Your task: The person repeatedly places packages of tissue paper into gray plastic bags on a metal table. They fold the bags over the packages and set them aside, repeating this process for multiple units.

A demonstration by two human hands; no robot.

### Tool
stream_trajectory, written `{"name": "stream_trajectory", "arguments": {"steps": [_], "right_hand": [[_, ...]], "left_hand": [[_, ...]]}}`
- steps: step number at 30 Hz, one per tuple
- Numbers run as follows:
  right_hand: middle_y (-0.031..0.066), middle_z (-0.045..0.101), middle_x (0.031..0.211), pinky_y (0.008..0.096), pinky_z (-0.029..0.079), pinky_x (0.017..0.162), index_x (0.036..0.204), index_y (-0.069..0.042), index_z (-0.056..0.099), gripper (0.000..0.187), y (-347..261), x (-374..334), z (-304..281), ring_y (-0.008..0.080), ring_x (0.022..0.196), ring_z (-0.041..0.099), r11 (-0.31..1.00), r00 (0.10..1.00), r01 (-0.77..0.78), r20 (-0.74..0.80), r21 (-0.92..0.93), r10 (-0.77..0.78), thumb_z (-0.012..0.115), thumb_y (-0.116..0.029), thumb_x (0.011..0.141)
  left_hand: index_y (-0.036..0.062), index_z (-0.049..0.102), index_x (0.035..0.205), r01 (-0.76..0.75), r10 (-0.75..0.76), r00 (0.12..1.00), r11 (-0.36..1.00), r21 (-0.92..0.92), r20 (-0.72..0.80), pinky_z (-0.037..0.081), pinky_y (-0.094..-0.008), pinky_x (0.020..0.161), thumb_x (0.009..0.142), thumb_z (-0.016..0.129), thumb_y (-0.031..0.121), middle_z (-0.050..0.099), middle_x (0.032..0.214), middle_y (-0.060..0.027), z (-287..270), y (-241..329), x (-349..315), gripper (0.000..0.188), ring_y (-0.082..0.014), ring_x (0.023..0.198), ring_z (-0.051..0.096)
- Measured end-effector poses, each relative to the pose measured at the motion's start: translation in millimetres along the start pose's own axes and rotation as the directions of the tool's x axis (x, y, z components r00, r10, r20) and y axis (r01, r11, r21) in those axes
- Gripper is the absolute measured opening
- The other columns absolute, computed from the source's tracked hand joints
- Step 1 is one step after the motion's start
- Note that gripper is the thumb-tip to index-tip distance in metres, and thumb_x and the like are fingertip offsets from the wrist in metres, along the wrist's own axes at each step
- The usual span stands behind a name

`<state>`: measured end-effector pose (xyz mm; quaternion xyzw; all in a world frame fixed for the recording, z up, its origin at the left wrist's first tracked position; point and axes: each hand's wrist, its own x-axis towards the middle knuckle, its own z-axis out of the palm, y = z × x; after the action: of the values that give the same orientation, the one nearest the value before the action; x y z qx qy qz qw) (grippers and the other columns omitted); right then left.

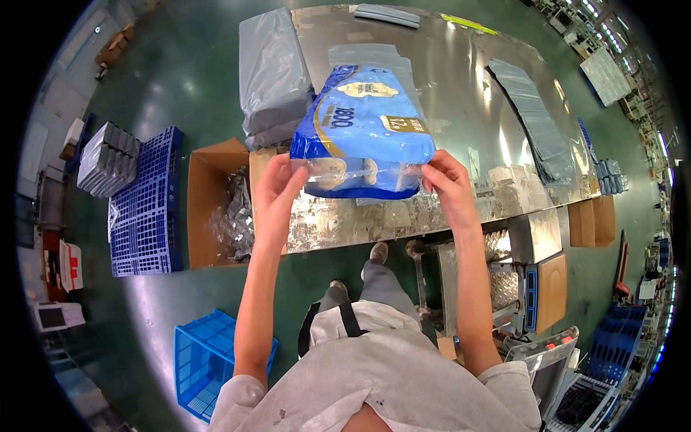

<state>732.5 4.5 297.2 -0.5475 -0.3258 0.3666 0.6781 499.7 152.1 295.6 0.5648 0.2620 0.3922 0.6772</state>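
Note:
A blue plastic package (pixel 363 119) with gold and white printing lies in front of me at the near side of the metal table (pixel 461 86). Along its near end runs a see-through strip above a dark blue edge. My left hand (pixel 283 186) pinches the near left corner between thumb and fingers. At the near right corner my right hand (pixel 448 183) grips the plastic the same way. Behind the package some flat grey plastic (pixel 371 53) sticks out. How full the package is, I cannot tell.
A tall grey plastic-wrapped stack (pixel 273 68) stands left on the table; flat grey bags (pixel 531 119) lie right. A cardboard box (pixel 216 205) with crumpled plastic sits left of the table. Also around are blue pallets (pixel 147 209), a blue crate (pixel 209 367) and a scale (pixel 543 291).

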Motion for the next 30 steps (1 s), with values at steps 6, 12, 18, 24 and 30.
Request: {"name": "stream_trajectory", "arguments": {"steps": [6,12,18,24,30], "right_hand": [[0.0001,0.058,0.080,0.0249,0.041,0.071,0.093,-0.004,0.058,0.018,12,-56,21,0.0092,0.075,0.051,0.993,0.997,-0.025,-0.074,-0.114,0.017,0.065,-0.011,0.078],[0.0024,0.060,0.094,0.0269,0.043,0.080,0.102,-0.004,0.055,0.027,38,-101,21,0.0111,0.085,0.055,0.999,0.997,-0.039,-0.074,-0.032,0.036,0.068,-0.006,0.078],[0.0039,0.060,0.097,0.0267,0.044,0.080,0.103,-0.004,0.053,0.027,72,-132,23,0.0103,0.087,0.055,0.992,0.981,-0.119,-0.159,-0.040,0.111,0.066,-0.004,0.080],[-0.0017,0.058,0.091,0.0263,0.044,0.074,0.109,-0.004,0.054,0.034,159,-207,19,0.0064,0.083,0.052,0.974,0.958,-0.225,-0.173,0.034,0.227,0.062,0.003,0.077],[0.0066,0.061,0.084,0.0267,0.044,0.073,0.111,-0.005,0.056,0.040,235,-314,-13,0.0120,0.083,0.055,0.746,0.920,-0.335,-0.031,-0.575,0.390,0.055,0.002,0.071]], "left_hand": [[0.0022,0.052,0.106,0.062,-0.058,0.996,0.997,-0.049,0.069,0.044,-0.0252,0.080,0.082,0.059,-0.003,0.064,0.096,-0.0076,-14,-11,-44,0.025,-0.0117,0.088,0.058],[0.0049,0.049,0.104,0.148,-0.147,0.983,0.989,-0.002,0.110,0.045,-0.0240,0.078,0.080,0.062,-0.003,0.062,0.098,-0.0063,-17,-39,-85,0.028,-0.0117,0.091,0.057],[0.0057,0.047,0.101,0.239,-0.242,0.969,0.969,0.061,0.055,0.045,-0.0237,0.072,0.079,0.062,-0.004,0.059,0.093,-0.0029,-18,-70,-119,0.029,-0.0097,0.083,0.054],[0.0027,0.053,0.091,0.287,-0.315,0.945,0.927,0.240,0.086,0.044,-0.0242,0.078,0.078,0.061,-0.006,0.058,0.087,-0.0010,-43,-148,-193,0.017,-0.0085,0.085,0.055],[-0.0012,0.050,0.092,0.401,-0.481,0.874,0.792,0.460,0.066,0.045,-0.0283,0.076,0.074,0.056,-0.003,0.057,0.081,-0.0096,-112,-237,-297,0.019,-0.0145,0.081,0.056]]}}
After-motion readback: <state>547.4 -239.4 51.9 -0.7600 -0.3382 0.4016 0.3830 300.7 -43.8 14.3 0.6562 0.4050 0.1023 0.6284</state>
